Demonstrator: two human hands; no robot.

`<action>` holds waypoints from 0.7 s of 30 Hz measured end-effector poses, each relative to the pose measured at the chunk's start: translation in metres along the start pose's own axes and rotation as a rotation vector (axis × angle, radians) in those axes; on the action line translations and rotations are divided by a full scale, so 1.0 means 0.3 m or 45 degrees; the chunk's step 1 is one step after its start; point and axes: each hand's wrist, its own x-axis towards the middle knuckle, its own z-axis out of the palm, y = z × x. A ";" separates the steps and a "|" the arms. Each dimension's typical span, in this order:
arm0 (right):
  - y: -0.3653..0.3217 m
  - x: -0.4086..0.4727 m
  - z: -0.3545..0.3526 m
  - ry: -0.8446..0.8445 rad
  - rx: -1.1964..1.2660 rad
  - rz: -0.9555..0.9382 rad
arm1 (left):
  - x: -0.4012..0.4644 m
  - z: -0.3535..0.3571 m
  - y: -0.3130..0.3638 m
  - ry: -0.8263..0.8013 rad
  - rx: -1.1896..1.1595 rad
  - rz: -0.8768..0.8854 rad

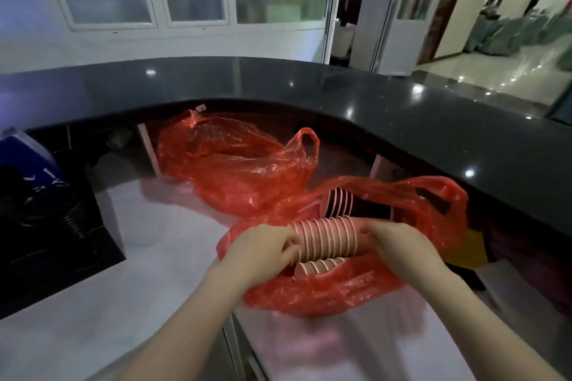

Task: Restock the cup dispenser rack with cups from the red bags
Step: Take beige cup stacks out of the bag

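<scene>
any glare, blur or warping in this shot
Head view: ceiling lights glare as bright spots on the black counter; wide-angle warping bows its edge; the red bag plastic shines; both hands and the cup stack look slightly soft; the left edge is dark.

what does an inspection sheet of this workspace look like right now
surface: pale lower counter under a curved black countertop
job's things: near red bag open, sleeve of pink cups lifted over it, more cups inside; second red bag behind; dispenser rack not seen
clutter: dark equipment at left
hands: left hand and right hand grip the sleeve's ends
cables: nothing seen
surroundings: windows, tiled hallway at right
</scene>
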 end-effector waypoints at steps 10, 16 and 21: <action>0.148 0.017 0.068 0.424 -0.533 -0.286 | -0.014 0.087 -0.182 -0.073 0.166 -0.483; 0.184 0.099 0.101 0.208 -0.542 -0.290 | -0.012 0.067 -0.211 0.104 0.132 -0.523; 0.173 0.167 0.154 -0.227 -0.534 -0.215 | 0.000 0.095 -0.225 -0.049 0.119 -0.595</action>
